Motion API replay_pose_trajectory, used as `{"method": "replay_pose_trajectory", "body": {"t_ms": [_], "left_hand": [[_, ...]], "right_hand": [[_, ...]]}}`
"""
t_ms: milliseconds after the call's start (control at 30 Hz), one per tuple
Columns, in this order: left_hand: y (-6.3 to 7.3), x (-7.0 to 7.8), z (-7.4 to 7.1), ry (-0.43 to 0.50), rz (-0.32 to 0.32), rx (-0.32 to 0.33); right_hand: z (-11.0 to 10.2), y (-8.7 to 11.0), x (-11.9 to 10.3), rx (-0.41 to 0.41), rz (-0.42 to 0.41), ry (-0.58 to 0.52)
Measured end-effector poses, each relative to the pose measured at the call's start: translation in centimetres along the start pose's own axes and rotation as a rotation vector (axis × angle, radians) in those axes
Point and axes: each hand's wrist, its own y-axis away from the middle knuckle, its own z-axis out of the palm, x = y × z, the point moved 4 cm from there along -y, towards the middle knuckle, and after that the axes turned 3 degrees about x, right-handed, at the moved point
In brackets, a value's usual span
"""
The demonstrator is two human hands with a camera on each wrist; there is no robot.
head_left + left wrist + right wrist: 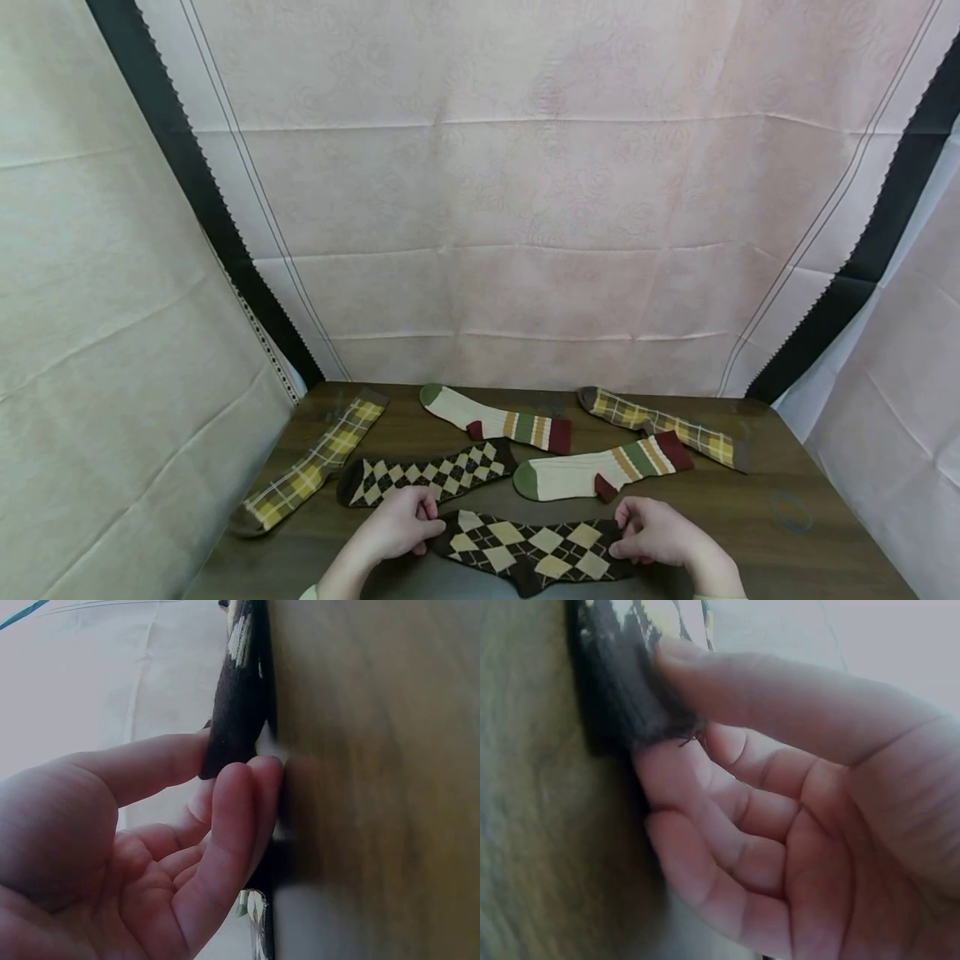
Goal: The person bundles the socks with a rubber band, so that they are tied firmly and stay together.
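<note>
"Stripes, plaid and diamonds cover this table [757,517]. What's being held?"

"Just the near argyle sock [543,550], at the front, closest to the person. The left hand [401,523] pinches its left end; the right hand [658,533] pinches the other, thumb over and a finger under."

"Why one hand per end?"

"Probably to keep it straight: soft knit would likely crumple if held from one side only. Whether its ends touch the table, I can't tell."

"And the far argyle sock [450,473]?"

"Just behind the left hand, perhaps set close because its diamonds are similar."

"The others?"

"The near striped sock [562,477] and far striped sock [487,419] lie near each other, the near one's cuff crossing the right plaid sock [637,414]. The left plaid sock [315,463] slants at the left edge, well apart, so that spacing looks casual to me."
</note>
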Motion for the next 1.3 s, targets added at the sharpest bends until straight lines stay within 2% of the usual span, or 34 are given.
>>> {"method": "replay_pose_trajectory", "body": {"t_ms": [200,500,800,1067,1167,1300], "left_hand": [[0.2,0.3,-0.2,-0.004,0.015,0.011],[0.1,0.4,-0.4,0.008,0.020,-0.012],[0.2,0.5,-0.7,-0.001,0.034,-0.014],[0.4,1.0,-1.8,0.032,0.006,-0.012],[0.5,1.0,-2.3,0.039,-0.010,-0.001],[0.1,0.8,-2.6,0.015,0.022,0.018]], "right_hand": [[-0.2,0.1,-0.2,0.018,0.000,0.019],[-0.7,0.1,0.3,0.009,0.005,0.003],[-1.2,0.4,0.4,0.035,-0.001,0.009],[-1.9,1.0,0.4,0.043,0.014,0.019],[-2.2,1.1,0.0,0.067,0.011,0.045],[-2.5,1.1,-1.1,0.156,-0.029,0.129]]}}
